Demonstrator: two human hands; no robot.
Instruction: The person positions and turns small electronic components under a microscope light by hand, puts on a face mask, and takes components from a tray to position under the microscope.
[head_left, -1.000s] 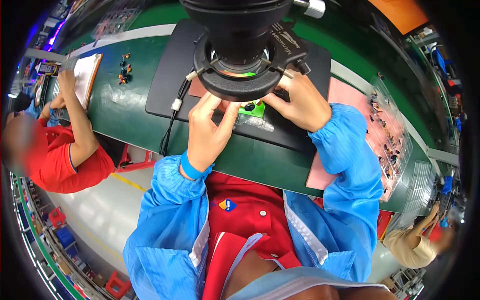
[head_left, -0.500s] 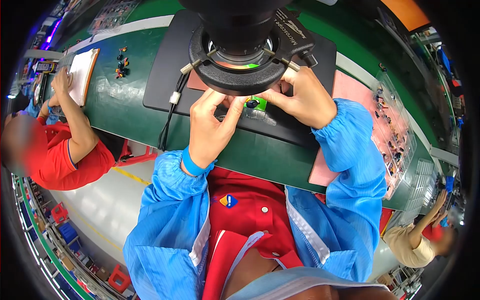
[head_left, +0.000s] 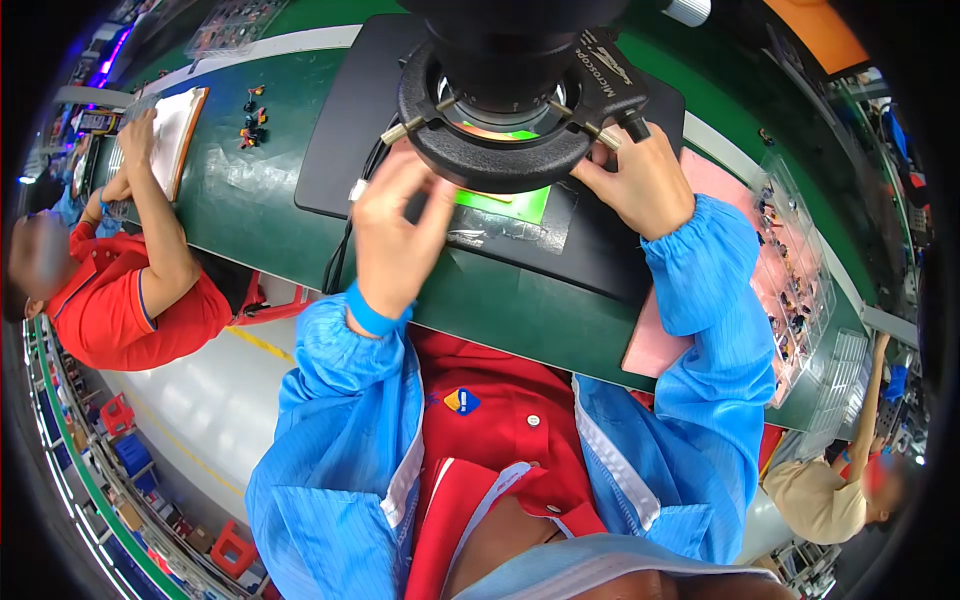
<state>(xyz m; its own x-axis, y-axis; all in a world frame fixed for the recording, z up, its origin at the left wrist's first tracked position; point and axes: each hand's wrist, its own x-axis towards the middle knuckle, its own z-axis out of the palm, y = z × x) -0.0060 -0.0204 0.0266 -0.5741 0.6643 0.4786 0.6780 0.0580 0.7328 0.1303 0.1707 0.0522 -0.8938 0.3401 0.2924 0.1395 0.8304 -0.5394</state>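
Note:
A microscope (head_left: 500, 150) with a black ring stands over a green pad (head_left: 525, 205) on a black base plate (head_left: 340, 150). Left of the pad is my left hand (head_left: 395, 225), blurred, its thumb and fingers curved toward the ring; whether it holds anything is hidden. My right hand (head_left: 640, 185) is at the ring's right side, thumb and fingers bent together, their tips partly behind the ring. What lies between those fingertips cannot be made out. Clear film shows on the plate below the pad.
On the right, a pink mat (head_left: 655, 335) bears a clear tray (head_left: 800, 290) with several small dark parts. Several small parts (head_left: 253, 125) lie on the green table (head_left: 270, 225) at left. A co-worker in red (head_left: 130, 300) sits at left, another person (head_left: 820, 500) at right.
My hands have moved apart, the left one leftward and the right one rightward. The small dark part seen between them over the green pad is out of view. The microscope appears shifted slightly right.

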